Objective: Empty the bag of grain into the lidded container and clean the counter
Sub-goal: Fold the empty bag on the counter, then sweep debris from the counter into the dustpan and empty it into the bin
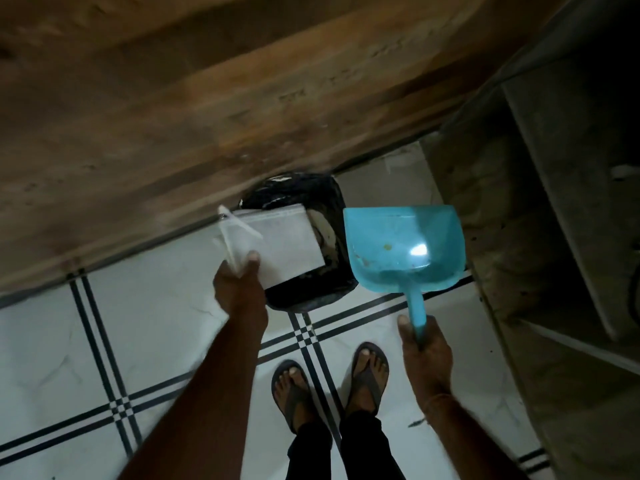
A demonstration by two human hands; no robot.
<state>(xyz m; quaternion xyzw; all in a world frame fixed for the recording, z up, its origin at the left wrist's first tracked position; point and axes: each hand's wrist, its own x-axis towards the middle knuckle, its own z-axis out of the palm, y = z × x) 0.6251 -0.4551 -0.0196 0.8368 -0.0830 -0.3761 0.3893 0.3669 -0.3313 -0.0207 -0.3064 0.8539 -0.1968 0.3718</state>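
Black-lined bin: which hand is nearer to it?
Left. The left hand holds the plastic bag over the bin, at its near-left edge; the right hand grips the dustpan handle, back to the right.

- Home interior, dimly lit; which room cannot be told.
- Tiled floor (156, 323), lower half of frame: glossy white tiles with dark double-line borders.
- Brown wall (173, 98) across upper left, streaked, meeting the floor on a diagonal.
- Masonry shelving (554, 168), right edge: grey, rough, speckled ledges.
- Bin (298, 188) with black liner at centre, at the wall foot.
- Dustpan (405, 247), turquoise plastic, centre right, handle gripped by right hand (426, 348): household cleaning gear.
- Clear plastic bag (277, 244) pinched by left hand (239, 271), above the bin.
- Flip-flops (369, 372) on bare feet, bottom centre: house wear.
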